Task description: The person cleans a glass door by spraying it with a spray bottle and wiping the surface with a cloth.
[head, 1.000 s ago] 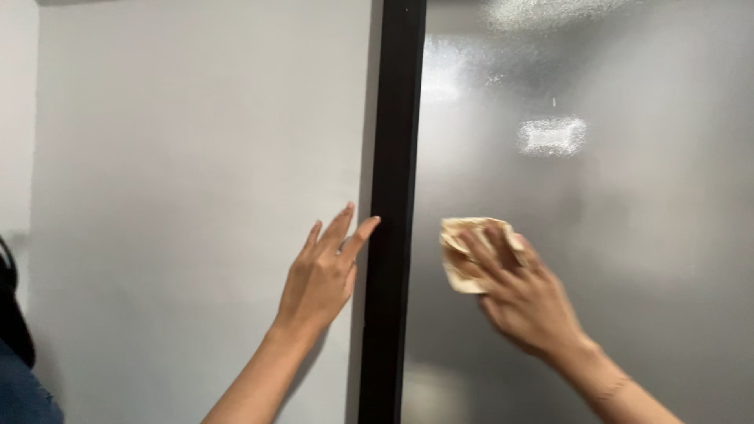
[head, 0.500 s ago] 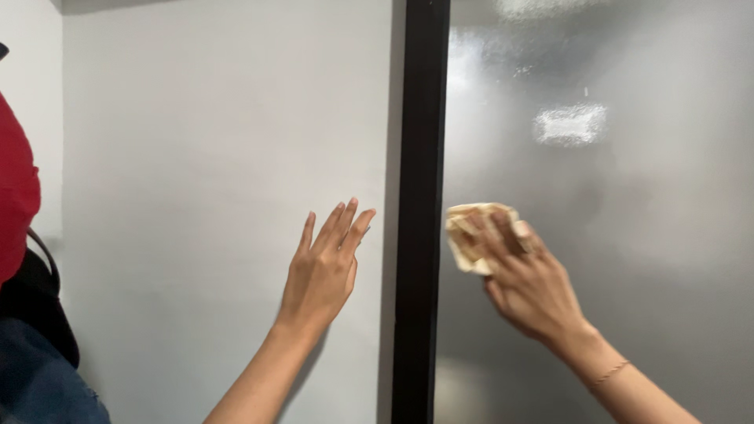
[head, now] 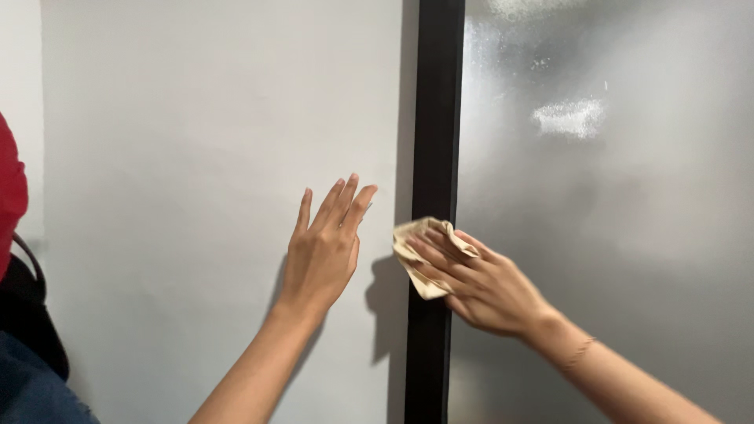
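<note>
In the head view, the right hand is pressing a crumpled beige cloth against the black vertical frame that is dividing the scene. The fingers are lying spread over the cloth and curling onto it, clamping it flat to the frame, so the palm side is doing the pushing while the folds of cloth are bunching out above and below the fingertips. The cloth is sitting on the frame's front face, with its left corner hanging just past the frame's left edge over the pale wall.

The left hand is raised beside it, open, its fingers straight and close together with the thumb lying alongside, holding nothing. It is resting flat on or hovering very near the pale wall; the shadow beneath the forearm is suggesting closeness, though contact cannot be told for sure. Held like this, it is likely bracing the body while the other arm is working.

To the right of the frame, a frosted grey glass panel is carrying a whitish smeared patch high up, well apart from the cloth. At the left edge, a bit of red fabric and dark blue denim are showing.
</note>
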